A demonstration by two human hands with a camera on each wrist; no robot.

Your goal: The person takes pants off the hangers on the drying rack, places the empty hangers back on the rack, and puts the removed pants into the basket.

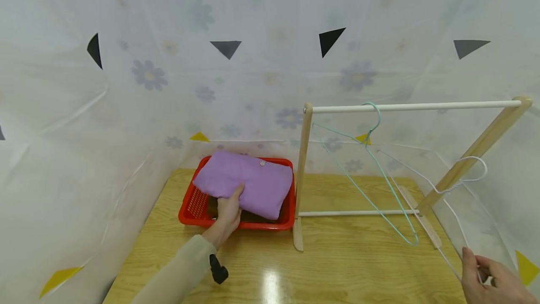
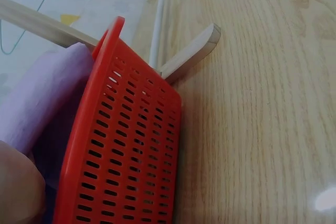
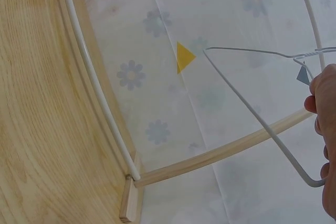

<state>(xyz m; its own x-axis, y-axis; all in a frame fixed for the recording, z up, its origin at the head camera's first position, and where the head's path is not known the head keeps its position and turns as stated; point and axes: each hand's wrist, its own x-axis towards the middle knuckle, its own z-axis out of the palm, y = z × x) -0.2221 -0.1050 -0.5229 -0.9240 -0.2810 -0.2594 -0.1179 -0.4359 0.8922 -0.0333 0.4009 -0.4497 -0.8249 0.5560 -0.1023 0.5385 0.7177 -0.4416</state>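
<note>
A folded purple garment (image 1: 253, 177) with a small button showing lies at the top of a red plastic basket (image 1: 236, 224). My left hand (image 1: 228, 212) grips its near edge, thumb on top and fingers hidden underneath. Beneath the garment, dark brown cloth (image 1: 213, 206) shows inside the basket. On the right, my right hand (image 1: 491, 278) holds a white wire hanger (image 3: 257, 116) by one lower corner. The hanger's hook points up and away, in front of the rack's right post. A mint-green hanger (image 1: 390, 184) hangs from the rack's top rail (image 1: 413, 106).
A wooden rack stands just right of the basket; its left post (image 1: 303, 163) is close to the basket's side, and its right post (image 1: 472, 154) leans outward in view. Everything stands on a wood-grain table (image 1: 337, 266). Flower-patterned plastic sheeting (image 1: 253, 83) surrounds the table.
</note>
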